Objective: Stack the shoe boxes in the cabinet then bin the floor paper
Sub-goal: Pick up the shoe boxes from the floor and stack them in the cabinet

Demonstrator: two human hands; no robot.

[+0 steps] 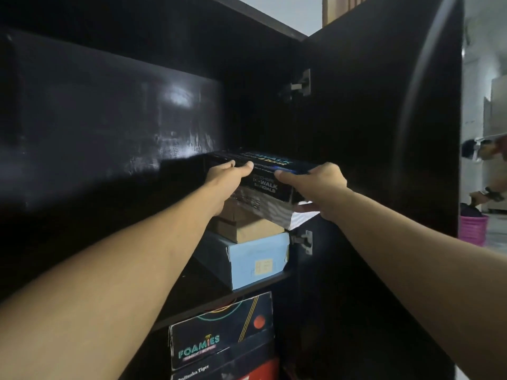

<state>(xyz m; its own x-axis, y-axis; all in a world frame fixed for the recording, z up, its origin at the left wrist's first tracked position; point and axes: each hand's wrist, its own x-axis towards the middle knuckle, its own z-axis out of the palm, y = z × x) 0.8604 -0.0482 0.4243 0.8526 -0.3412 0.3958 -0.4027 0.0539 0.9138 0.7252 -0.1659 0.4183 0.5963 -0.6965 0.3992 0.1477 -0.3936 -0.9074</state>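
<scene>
A black sandals shoe box [264, 185] tops a stack on the upper shelf of the dark cabinet [109, 111]. My left hand [227, 179] grips its left end, thumb on the lid. My right hand [315, 185] grips its right end, thumb on top and fingers underneath. Below it sit a grey-white box [274, 212], a brown cardboard box [247, 229] and a light blue box [255, 259]. On the lower shelf stand a black Foamies box [222, 333] and a red and black box [233, 371]. No floor paper is in view.
The open cabinet door [384, 133] stands right of the stack, with hinges [301, 83] on its inner edge. Beyond the door, another person's hand [482, 196] is over a pink basket [473, 229] on the floor.
</scene>
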